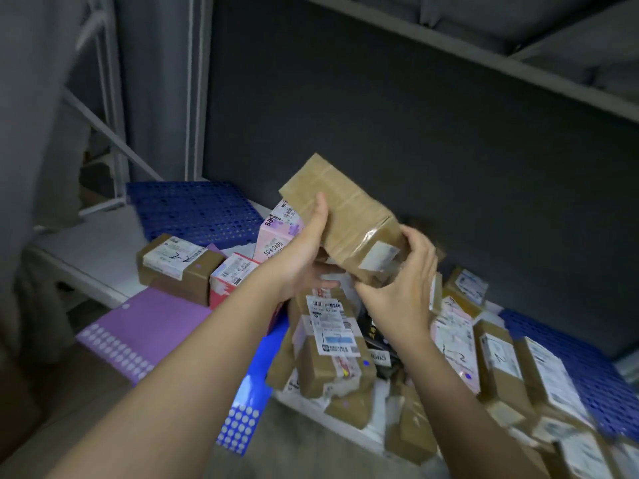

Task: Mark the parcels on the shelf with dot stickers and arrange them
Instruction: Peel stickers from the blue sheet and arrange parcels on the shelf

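Brown cardboard parcel wrapped in clear tape (340, 216): raised above the shelf pile, left hand (304, 250) gripping its side, right hand (403, 288) clasping its labelled end. Below: heaped labelled cardboard parcels (332, 347), pink carton (276, 236), purple dot-sticker sheet (138, 330), blue perforated mat (193, 209).

brown taped cardboard parcel (340, 216) with a white label, held up. pink carton (276, 236) printed with purple marks and black digits. red-and-white box (230, 276). brown box (179, 266) with a white label and a small purple dot. purple sticker sheet (138, 326) with rows of pale dots; blue sticker sheet (242, 420) with white dots. blue perforated mat (193, 209) on the white shelf (100, 257). dark grey back panel (415, 133).
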